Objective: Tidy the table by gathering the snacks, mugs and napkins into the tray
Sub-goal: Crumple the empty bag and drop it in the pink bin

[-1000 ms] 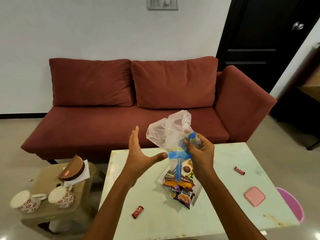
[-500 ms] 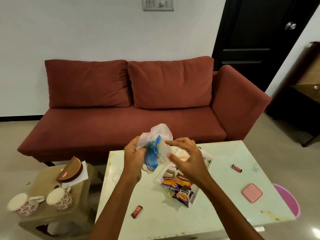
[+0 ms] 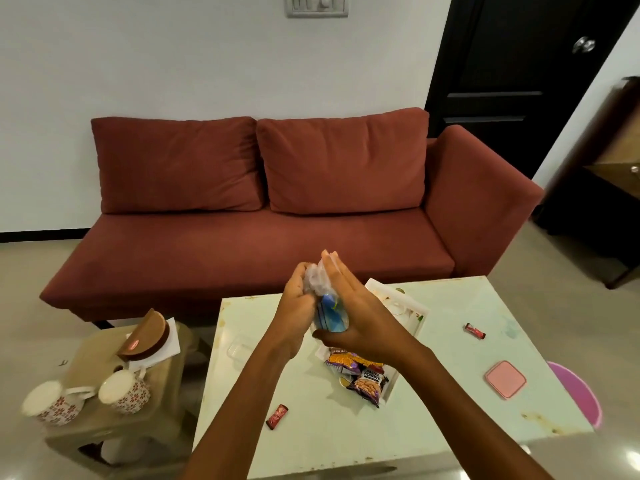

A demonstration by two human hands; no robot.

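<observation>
A crumpled clear plastic bag with blue print is pressed between my left hand and my right hand, held above the pale table. Under my hands lies the white tray with several snack packets in it. Two small red snack bars lie loose on the table: one near the front, one at the right. Two floral mugs stand on a low stool at the left, beside white napkins under a brown holder.
A pink lid lies on the table's right side, and a clear lid on its left. A purple stool pokes out at the right edge. A red sofa runs behind the table.
The bag hung loose from my right hand alone a second ago. Both hands have since closed around it and squeezed it into a small wad.
</observation>
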